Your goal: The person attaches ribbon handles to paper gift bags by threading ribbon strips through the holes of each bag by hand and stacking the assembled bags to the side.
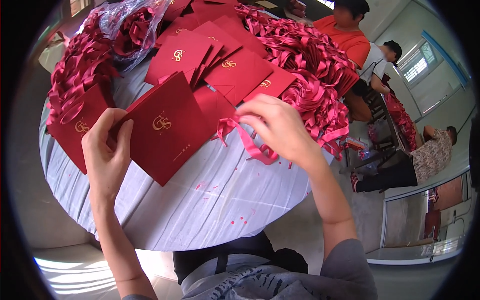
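A flat red paper gift bag (172, 142) with a gold emblem is pinched at its left edge between the thumb and fingers of my left hand (106, 145). It is tilted above the white-covered round table (200, 215). To its right, my right hand (280, 127) has its fingers closed on a crimson ribbon (257, 154), which dangles in a loop below the fingertips. The ribbon's other end is partly hidden by the hand. Behind both hands lies a spread pile of matching red bags (187, 52).
Bags with ribbon handles are heaped at the left (82, 70) and right (305, 50) of the table. Clear plastic wrap (132, 25) covers some. Small red scraps (240, 220) dot the cloth. Several people stand or sit at the right, near another table (395, 120).
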A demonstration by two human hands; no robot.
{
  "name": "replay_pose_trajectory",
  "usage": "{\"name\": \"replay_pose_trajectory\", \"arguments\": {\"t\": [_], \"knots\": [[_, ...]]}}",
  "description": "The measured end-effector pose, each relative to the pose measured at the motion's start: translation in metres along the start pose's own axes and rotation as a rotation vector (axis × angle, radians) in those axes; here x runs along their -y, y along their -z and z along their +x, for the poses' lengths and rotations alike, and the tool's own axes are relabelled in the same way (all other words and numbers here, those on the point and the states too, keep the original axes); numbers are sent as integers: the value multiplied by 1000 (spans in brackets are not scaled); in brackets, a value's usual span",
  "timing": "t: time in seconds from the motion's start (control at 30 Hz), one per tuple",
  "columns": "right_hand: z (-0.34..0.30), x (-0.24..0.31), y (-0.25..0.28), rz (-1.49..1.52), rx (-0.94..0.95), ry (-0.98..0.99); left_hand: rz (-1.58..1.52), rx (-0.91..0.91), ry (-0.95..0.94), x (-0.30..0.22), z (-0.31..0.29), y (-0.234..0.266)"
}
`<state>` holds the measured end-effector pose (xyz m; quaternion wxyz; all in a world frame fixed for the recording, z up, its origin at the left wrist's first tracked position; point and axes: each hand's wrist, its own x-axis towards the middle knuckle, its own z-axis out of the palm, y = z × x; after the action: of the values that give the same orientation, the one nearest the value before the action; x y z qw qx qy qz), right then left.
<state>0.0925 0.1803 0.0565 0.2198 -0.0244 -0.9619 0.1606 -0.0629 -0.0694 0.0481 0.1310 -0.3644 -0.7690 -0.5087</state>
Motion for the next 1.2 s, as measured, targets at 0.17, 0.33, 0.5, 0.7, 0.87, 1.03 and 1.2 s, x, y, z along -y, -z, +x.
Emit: {"name": "replay_pose_trajectory", "arguments": {"t": [0.17,0.33,0.5,0.7,0.87,1.03,1.2], "knots": [[20,-16,-41,-23,176,230,-23,-3,17,3,0,-3],[18,-22,-43,56,194,247,-77,1,27,4,0,0],[14,-20,-28,206,231,60,-165,26,86,6,2,4],[9,-20,-43,20,179,311,-173,27,83,9,3,0],[11,-23,-42,184,188,240,-222,20,90,13,1,0],[11,-11,-17,757,88,-137,-215,37,122,7,3,1],[18,40,-4,1213,183,-272,-480,261,269,1,3,4]]}}
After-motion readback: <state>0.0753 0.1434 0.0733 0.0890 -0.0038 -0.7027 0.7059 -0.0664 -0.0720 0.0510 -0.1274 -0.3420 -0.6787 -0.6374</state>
